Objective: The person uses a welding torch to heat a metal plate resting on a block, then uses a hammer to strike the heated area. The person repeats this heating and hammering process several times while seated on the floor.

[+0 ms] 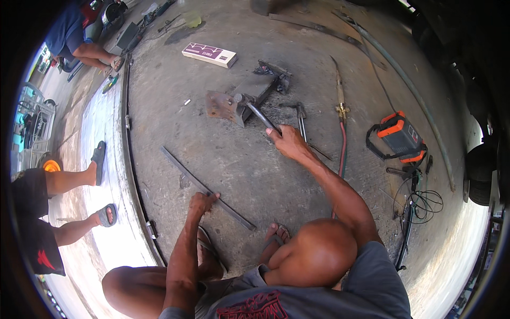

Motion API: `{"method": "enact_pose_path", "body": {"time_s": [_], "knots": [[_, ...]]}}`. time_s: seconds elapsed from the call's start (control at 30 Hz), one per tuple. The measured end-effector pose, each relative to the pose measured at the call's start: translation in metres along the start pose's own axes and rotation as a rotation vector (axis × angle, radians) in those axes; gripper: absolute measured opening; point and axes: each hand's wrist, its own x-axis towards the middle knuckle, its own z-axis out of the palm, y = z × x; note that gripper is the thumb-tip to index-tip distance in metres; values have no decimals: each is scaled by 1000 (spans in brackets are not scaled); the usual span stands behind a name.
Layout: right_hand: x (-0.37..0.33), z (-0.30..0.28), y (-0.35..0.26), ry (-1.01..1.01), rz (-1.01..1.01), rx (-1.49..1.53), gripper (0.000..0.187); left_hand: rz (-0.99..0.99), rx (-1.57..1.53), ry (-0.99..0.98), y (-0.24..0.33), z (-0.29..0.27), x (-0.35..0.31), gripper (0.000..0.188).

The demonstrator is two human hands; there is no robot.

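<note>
My left hand (202,203) is closed around a long, narrow flat metal bar (180,167), which lies slanting low over the concrete floor in front of my feet. In my right hand (291,142) is the handle of a hammer (259,113). Its head is over a dark welded steel piece (256,87), beside that piece's rusty plate (219,106); I cannot tell whether they touch. Just right of the hammer lies a small metal tool (301,114) with a crosswise head.
A purple-and-white box (209,55) lies beyond the steel piece. To the right are a brass gas torch (340,101) with hoses, an orange-and-black portable machine (402,138), coiled cables (425,206) and a long pipe (417,95). Another person's sandalled feet (101,215) are at left.
</note>
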Motion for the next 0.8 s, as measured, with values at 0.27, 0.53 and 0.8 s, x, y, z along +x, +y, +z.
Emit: {"method": "enact_pose_path", "body": {"time_s": [0.27,0.53,0.8], "knots": [[-102,46,72,48,160,50,37,223,183,337,53,-54,15,54],[-163,99,134,151,-28,-190,29,424,39,494,143,-171,84,45],[-189,106,131,148,150,-104,29,808,104,226,202,-217,168,39]]}}
